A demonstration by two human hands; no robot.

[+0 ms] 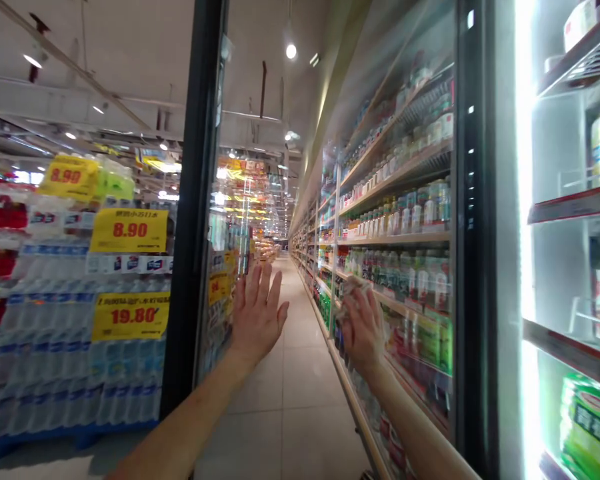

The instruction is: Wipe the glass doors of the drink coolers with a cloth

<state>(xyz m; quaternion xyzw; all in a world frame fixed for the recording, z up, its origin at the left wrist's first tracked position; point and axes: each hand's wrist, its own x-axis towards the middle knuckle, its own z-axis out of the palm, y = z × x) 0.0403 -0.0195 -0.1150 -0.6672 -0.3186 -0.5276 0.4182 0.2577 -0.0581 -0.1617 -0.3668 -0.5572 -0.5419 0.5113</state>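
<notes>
A glass door (pixel 283 380) with a black frame (pixel 186 220) stands before me. My left hand (pixel 257 313) is raised in front of the glass with fingers stretched and nothing in it; whether its palm touches the pane I cannot tell. To the right, my right hand (pixel 364 327) is closed round a crumpled whitish cloth (pixel 354 293), which is at the glass. Part of the cloth is hidden by the fingers. Rows of bottles and cans on shelves show in the pane behind the right hand.
Lit cooler shelves (pixel 575 205) stand at the right, with a green package (pixel 587 427) low down. At the left are stacked packs of bottles (pixel 50 340) with yellow price signs (pixel 129 230) on a blue pallet (pixel 80 435). The door's other upright (pixel 475 267) is close to the cooler.
</notes>
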